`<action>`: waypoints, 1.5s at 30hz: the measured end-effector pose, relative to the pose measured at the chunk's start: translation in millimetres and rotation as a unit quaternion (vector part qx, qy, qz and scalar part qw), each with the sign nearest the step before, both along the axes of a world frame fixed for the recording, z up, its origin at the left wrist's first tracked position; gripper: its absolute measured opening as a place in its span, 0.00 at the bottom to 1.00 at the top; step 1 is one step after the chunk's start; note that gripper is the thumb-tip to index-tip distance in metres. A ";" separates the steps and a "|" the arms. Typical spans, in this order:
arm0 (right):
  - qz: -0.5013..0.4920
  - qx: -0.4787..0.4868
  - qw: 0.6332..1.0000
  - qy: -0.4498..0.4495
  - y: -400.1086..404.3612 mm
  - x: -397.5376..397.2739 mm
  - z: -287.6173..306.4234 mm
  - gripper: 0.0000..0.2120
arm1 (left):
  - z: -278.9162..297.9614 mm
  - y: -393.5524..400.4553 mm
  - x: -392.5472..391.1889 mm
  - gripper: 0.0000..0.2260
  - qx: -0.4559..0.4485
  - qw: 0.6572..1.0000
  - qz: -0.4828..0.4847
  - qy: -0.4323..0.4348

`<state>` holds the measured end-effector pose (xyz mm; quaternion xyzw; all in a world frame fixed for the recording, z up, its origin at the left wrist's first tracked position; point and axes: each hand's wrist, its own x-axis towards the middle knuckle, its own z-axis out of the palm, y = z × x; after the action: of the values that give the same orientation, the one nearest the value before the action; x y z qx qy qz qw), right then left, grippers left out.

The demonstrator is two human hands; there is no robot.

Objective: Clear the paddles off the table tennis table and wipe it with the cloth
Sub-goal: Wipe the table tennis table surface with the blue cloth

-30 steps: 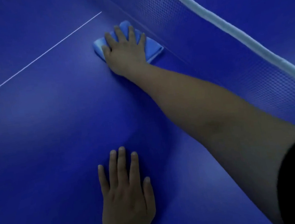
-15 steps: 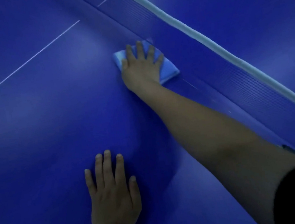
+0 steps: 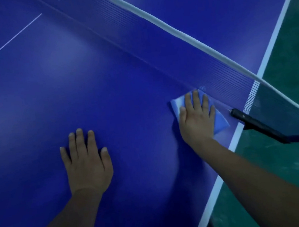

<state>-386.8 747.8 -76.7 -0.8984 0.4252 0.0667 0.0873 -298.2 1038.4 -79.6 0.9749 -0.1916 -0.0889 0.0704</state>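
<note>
The right hand [image 3: 197,121] lies flat on the cloth [image 3: 218,120] by the net [image 3: 205,75], center right. The left hand [image 3: 87,163] lies flat on the table [image 3: 105,90], lower left of it.

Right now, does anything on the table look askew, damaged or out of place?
Nothing stands out. The right hand presses the blue cloth flat on the table beside the net, near the black net clamp. The left hand lies flat. No paddles in view.
</note>
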 end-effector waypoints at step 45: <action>0.402 0.053 0.894 -0.193 34.1 -206.6 10.4 0.13 | 1.0 -42.4 -146.6 0.26 -0.123 0.984 -0.125 0.039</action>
<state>-593.4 781.9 -66.2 -0.9819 -0.0015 -0.0558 0.1811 -444.8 995.9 -78.6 0.9228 -0.3189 -0.1110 0.1855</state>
